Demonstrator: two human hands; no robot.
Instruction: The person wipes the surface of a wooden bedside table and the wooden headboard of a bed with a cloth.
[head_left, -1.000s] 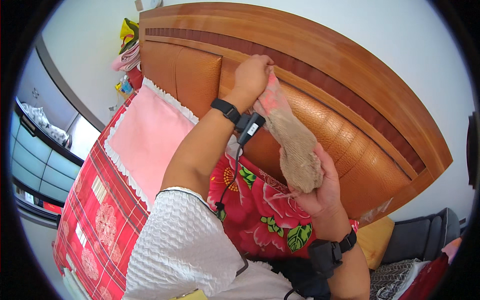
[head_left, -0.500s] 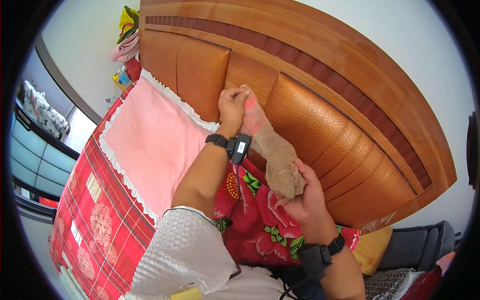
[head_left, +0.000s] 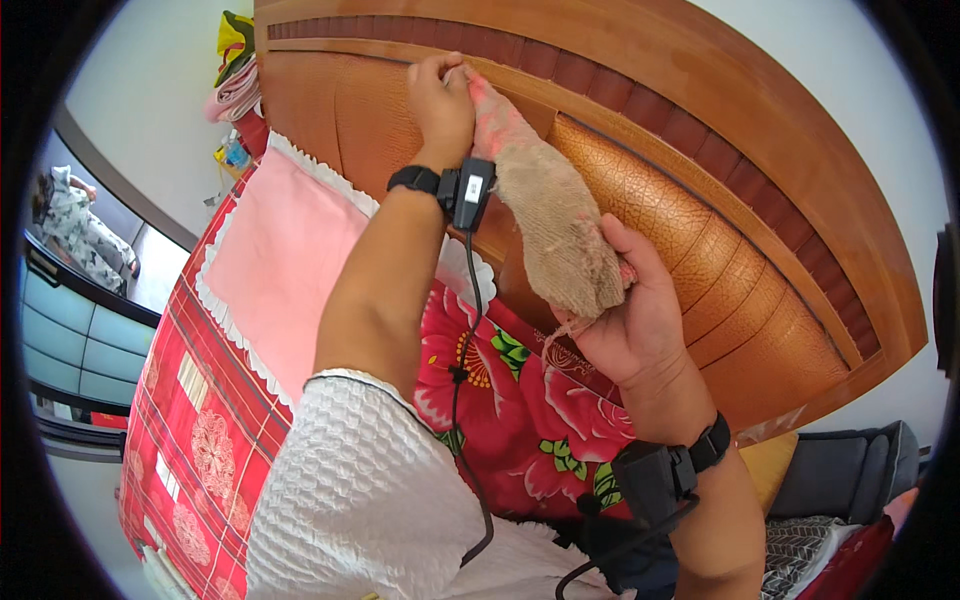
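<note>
I see the headboard (head_left: 690, 205) and, held in front of it, the beige sock-like cloth (head_left: 552, 215), its long axis slanting down rightward. Both hands touch it: right hand (head_left: 640, 318) cupped around the fuller lower end, left hand (head_left: 441, 108) pinching the narrow pink tip.

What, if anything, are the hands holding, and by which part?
A beige-and-pink sock-like cloth: the left hand grips its pink upper end, the right hand its beige lower end.
</note>
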